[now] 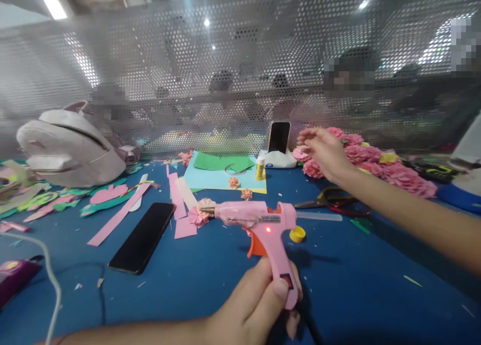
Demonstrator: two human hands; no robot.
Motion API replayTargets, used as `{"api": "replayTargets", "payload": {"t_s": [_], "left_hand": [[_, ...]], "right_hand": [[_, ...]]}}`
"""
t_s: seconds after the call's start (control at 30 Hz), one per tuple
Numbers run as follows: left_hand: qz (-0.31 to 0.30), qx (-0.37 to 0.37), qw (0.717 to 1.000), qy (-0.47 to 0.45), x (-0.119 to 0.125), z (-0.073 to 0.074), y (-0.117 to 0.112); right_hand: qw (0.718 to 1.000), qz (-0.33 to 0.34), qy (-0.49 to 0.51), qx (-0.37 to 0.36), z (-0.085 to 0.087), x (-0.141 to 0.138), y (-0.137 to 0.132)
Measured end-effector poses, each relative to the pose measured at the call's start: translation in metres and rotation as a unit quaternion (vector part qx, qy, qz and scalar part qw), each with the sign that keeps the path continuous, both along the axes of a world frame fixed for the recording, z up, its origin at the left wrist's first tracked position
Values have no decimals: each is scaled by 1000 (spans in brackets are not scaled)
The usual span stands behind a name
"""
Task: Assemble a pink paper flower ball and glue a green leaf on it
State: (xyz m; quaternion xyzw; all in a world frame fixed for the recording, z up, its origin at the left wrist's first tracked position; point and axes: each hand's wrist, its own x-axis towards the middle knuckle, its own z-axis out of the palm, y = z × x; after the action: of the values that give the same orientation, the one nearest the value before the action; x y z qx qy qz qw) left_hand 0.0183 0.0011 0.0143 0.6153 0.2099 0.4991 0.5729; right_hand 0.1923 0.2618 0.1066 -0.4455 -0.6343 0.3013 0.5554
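My left hand (259, 300) grips the handle of a pink hot glue gun (244, 213), thumb by the red switch. The gun has an orange trigger (257, 244) and a lit red light; its nozzle points left. A translucent glue stick (319, 216) extends behind the gun; I cannot tell whether it is inserted. Beyond the nozzle lies a pink folded-paper rosette (199, 215). My right hand (325, 152) is raised at the back right, fingers extended leftward with nothing visible in them, in front of pink paper flowers (368, 154).
A black phone (143, 238) and pink paper strips (120, 213) lie left. Behind are coloured sheets (210, 179), a yellow glue stick (260, 168) and a propped phone (280, 137). Scissors (334, 200) and a yellow cap (297, 234) lie right. A white bag (75, 144) stands left by a perforated screen (240, 49).
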Motion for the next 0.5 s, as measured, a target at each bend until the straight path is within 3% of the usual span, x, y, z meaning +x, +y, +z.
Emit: {"api": "replayTargets", "payload": {"t_s": [0.1, 0.2, 0.23, 0.27, 0.33, 0.37, 0.4, 0.5], "left_hand": [[-17, -15, 1000, -2, 2, 11, 0], [-34, -46, 998, -20, 6, 18, -1], [-39, -60, 997, -27, 9, 19, -1], [-45, -74, 996, -34, 11, 18, -2], [-61, -104, 992, -39, 18, 16, -6], [-65, -117, 990, -32, 21, 16, -8], [-67, -124, 990, -19, 24, 16, -10], [-69, -121, 989, 57, 31, 24, -14]], "right_hand": [[988, 132, 27, -69, -9, 22, -72], [947, 267, 3, -181, -20, 38, -141], [916, 332, -2, -226, -24, 42, -160], [855, 437, 28, -278, -28, 43, -177], [762, 541, 102, -341, -34, 43, -204], [736, 559, 120, -362, -37, 41, -214], [737, 544, 134, -378, -39, 39, -222], [770, 464, 158, -409, -45, 29, -239]]}}
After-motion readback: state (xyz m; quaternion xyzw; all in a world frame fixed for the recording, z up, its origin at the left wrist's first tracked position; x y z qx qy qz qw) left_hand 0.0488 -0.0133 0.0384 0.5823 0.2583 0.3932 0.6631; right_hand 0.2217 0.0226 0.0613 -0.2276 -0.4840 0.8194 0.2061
